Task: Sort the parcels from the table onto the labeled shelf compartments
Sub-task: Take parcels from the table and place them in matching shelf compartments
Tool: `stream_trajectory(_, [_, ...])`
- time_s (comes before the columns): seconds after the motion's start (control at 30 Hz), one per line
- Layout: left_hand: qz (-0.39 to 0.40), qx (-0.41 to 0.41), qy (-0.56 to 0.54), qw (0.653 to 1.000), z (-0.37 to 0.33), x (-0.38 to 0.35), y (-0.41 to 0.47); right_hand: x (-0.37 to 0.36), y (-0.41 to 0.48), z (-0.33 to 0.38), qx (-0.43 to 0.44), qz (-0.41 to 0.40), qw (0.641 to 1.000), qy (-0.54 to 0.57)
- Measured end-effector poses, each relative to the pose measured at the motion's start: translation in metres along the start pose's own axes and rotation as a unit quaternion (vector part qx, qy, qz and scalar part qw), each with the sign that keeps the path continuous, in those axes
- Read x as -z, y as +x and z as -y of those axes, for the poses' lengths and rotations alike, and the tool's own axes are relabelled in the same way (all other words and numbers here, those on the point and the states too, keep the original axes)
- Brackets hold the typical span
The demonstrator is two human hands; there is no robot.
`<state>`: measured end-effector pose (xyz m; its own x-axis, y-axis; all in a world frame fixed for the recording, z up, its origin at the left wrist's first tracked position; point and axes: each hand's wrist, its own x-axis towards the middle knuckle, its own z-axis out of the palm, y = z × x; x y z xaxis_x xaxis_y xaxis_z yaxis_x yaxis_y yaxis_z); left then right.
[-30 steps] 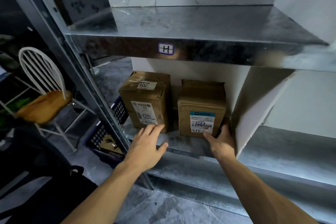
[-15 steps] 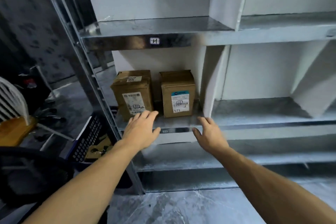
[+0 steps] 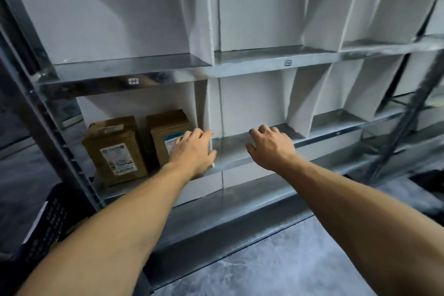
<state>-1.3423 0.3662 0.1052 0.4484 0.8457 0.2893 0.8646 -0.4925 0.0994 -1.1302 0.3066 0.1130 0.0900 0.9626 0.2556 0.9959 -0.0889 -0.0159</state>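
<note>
Two boxy brown cardboard parcels (image 3: 115, 154) (image 3: 162, 136) sit on the dull metal shelf (image 3: 235, 154); both hands (image 3: 192, 154) (image 3: 271, 149) hover spread, empty.

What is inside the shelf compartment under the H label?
Two brown boxes: left parcel and right parcel, side by side. The left hand covers much of the right parcel's label; anything behind them is hidden.

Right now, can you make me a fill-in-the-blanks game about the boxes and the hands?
1. The left parcel and the right parcel stand under the label marked ____.
2. The left hand partly hides the ____ parcel.
3. The right hand holds ____.

Missing words: H; right; nothing.
</note>
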Motion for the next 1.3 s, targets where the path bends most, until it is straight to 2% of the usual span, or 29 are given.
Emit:
stream_trajectory(0.3, [0.007, -0.115, -0.028, 0.993, -0.159, -0.003, 0.058, 0.048, -0.066, -0.161, -0.13, -0.027, 0.989, -0.065])
stream_trajectory(0.5, [-0.007, -0.205, -0.063, 0.977, -0.314, -0.004, 0.102, 0.094, -0.121, -0.297, -0.22, -0.045, 0.97, -0.098])
stream_trajectory(0.9, [-0.037, -0.338, -0.131, 0.931, -0.621, -0.024, 0.138, 0.153, -0.246, -0.537, -0.334, -0.063, 0.927, -0.155])
stream_trajectory(1.1, [-0.036, -0.392, -0.146, 0.908, -0.72, -0.049, 0.153, 0.153, -0.284, -0.612, -0.395, -0.044, 0.906, -0.143])
stream_trajectory(1.3, [-0.013, -0.438, -0.149, 0.886, -0.801, -0.105, 0.178, 0.124, -0.306, -0.685, -0.454, -0.019, 0.884, -0.11])
